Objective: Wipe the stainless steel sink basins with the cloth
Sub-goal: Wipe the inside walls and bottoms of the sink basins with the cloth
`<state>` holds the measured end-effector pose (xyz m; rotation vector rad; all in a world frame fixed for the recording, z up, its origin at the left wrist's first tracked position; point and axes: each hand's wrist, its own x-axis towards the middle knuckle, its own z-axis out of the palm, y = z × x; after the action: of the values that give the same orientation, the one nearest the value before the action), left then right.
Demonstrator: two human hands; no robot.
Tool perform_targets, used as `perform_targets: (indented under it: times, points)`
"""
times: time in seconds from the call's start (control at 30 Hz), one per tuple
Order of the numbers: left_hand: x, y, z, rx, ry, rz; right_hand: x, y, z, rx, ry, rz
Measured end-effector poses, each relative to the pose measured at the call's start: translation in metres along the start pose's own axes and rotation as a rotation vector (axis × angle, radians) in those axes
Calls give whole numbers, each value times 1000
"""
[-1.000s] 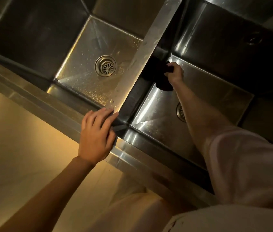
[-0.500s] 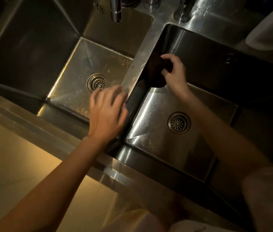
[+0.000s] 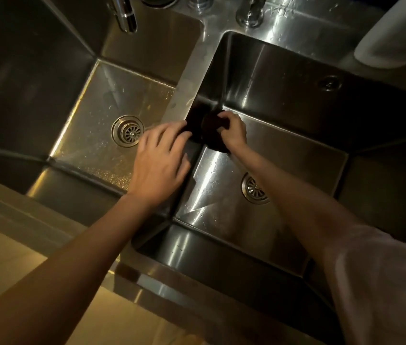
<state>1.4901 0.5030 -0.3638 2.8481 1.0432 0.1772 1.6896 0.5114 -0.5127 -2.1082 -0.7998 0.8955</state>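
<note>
A dark cloth (image 3: 215, 134) is gripped in the right hand (image 3: 231, 131), with the fingers curled round it. The cloth is pressed into the far left corner of the right basin (image 3: 296, 150), where the floor meets the wall under the divider (image 3: 192, 78). So the step in hand is judged to be the wiping of that corner.

The left hand (image 3: 160, 158) is spread flat, with straight fingers, and nothing is held in it. It is laid over the divider, just beside the cloth, but whether the cloth is touched by the fingertips cannot be told.

For the next move, the cloth needs to be pushed along the wall and then across the wet floor of the basin. Water drops are seen there, near the right drain (image 3: 254, 188), so that part is likely not wiped yet. The left basin (image 3: 92, 135) is speckled with drops too, around the left drain (image 3: 127, 130).

A tap spout (image 3: 126, 14) is hung over the left basin at the back. A white rounded thing (image 3: 391, 36) is seen on the counter (image 3: 304, 23) at the far right. The way is blocked a little by the left hand only.
</note>
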Motion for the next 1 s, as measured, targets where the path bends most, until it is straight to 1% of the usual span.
perform_targets:
  times: [0.07,0.2,0.3,0.37,0.43,0.63,0.7,0.77,0.87,1.0]
  points:
    - [0,-1,0,-11,7,-1,-7,-18,-17,87,37,-63]
    - [0,-2,1,-20,9,4,-19,-71,-62,241,177,-327]
    - [0,-3,1,-36,8,1,-15,-93,-75,240,221,-418]
    - [1,-3,1,-48,4,2,-5,-87,-73,214,203,-401]
    - [1,-3,1,-49,-8,3,7,-69,-62,185,153,-340]
    - [0,-5,4,-66,-26,13,35,-4,-9,-30,12,-52]
    - [0,-5,5,-64,-27,19,37,5,3,-63,17,34]
    - [0,-5,5,-65,-34,18,37,6,8,-45,64,76]
    - [1,-5,5,-74,-38,16,27,-7,1,48,158,36]
    - [1,-3,3,-91,-32,14,1,-52,-33,312,295,-140]
